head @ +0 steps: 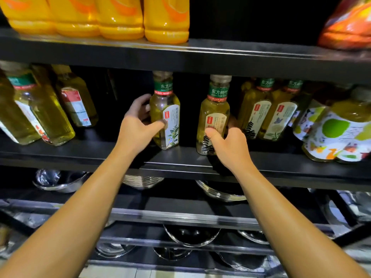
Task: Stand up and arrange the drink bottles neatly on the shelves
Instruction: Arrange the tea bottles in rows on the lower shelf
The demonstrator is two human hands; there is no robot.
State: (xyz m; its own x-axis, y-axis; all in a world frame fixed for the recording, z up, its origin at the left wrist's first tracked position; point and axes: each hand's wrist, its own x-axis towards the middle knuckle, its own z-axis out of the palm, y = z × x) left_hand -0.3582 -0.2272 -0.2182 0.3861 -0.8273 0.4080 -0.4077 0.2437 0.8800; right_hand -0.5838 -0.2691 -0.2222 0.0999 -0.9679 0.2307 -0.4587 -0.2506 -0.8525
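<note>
Leaning tea bottles [43,109]: far left of the middle shelf [180,157], long axes tilted, caps toward the upper left, bases toward the right.
Left tea bottle [165,109]: upright on the middle shelf, cap up just under the upper shelf [200,57], white label facing near and right.
Left hand [138,125]: wrapped round the left tea bottle, thumb across its near face on the label, fingers curled behind its left side; forearm reaches up from the lower left.
Right tea bottle [214,115]: upright, well apart from the left tea bottle, cap up, base at the shelf's near edge.
Right hand [228,145]: grasping the right tea bottle low down, thumb pressed on the label, fingers curled round the bottle's right side and mostly hidden; forearm rises from the lower right.
Standing tea bottles [269,111]: upright, just right of the right hand.
Fruit-label bottles [337,133]: far right of the middle shelf, near the edge.
Orange drink bottles [120,17]: upright in a row, upper shelf, left.
Metal bowls [190,233]: on the lower racks.
</note>
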